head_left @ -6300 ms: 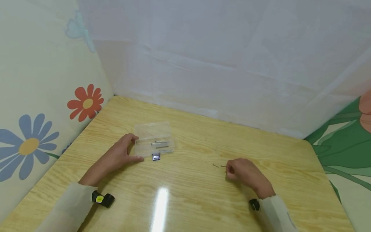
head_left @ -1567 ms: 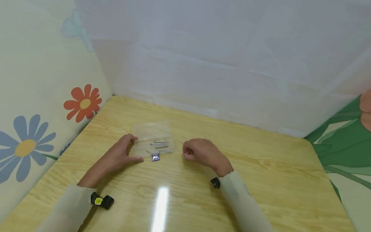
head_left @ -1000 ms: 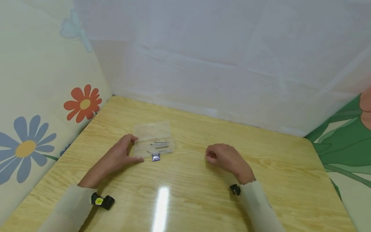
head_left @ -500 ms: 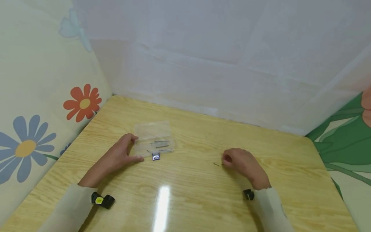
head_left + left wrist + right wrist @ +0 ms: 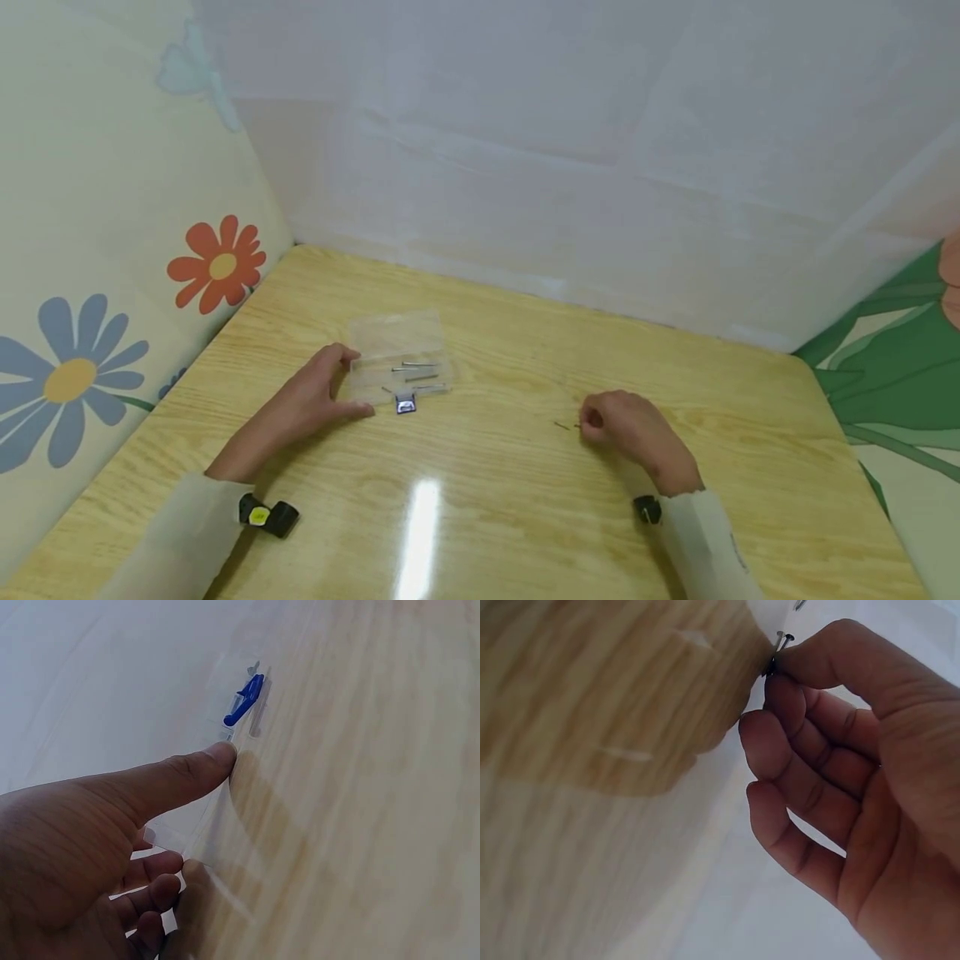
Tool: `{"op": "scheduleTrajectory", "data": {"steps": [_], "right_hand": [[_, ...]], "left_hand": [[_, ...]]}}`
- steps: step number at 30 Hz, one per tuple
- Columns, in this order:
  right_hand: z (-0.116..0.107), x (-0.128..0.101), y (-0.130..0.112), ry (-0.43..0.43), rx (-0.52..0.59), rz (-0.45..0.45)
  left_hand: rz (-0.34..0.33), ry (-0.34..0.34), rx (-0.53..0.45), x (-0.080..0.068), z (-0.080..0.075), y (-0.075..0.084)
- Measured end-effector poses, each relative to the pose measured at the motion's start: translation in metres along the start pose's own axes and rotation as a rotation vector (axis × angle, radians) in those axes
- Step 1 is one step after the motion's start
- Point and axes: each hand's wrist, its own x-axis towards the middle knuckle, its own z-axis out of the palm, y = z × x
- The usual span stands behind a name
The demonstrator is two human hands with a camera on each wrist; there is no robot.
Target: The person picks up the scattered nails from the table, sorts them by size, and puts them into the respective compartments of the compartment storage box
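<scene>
A clear plastic box (image 5: 367,377) lies on the table with its lid folded back. Several silver nails (image 5: 418,365) and one short dark nail (image 5: 386,390) lie inside. Its blue latch (image 5: 245,700) sits on the near side. My left hand (image 5: 311,396) grips the box's left end between thumb and fingers. Well to the right, my right hand (image 5: 633,433) is low at the table, thumb and index finger pinching at small nails (image 5: 781,639) whose heads stick out above the fingertips. Another small nail (image 5: 561,425) lies just left of these fingers.
The wood-grain table (image 5: 510,517) meets a pale cloth backdrop (image 5: 525,167) behind the box. Flower-printed panels (image 5: 112,208) stand at the left and right. A bright light reflection crosses the table's near middle.
A short nail has appeared in the box since the first frame. My right hand has moved from beside the box back right to the loose nails. The left hand stays on the box.
</scene>
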Motion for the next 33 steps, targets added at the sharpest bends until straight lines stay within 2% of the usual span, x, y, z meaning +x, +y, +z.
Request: {"op": "scheduleTrajectory", "data": {"steps": [11,19,33], "right_hand": [[0.0012,0.0005,-0.0004,0.032,-0.051,-0.019],[0.0035,0.0020,-0.0006,0.024,-0.087,-0.043],[0.0060,0.0016,0.0027,0.042,-0.051,-0.104]], "left_hand": [[0.023,-0.001,0.010,0.0026,-0.0001,0.0019],[0.030,-0.004,0.013,0.0027,-0.0005,0.0021],[0.014,-0.001,0.001,0.0011,0.0000,-0.0001]]}}
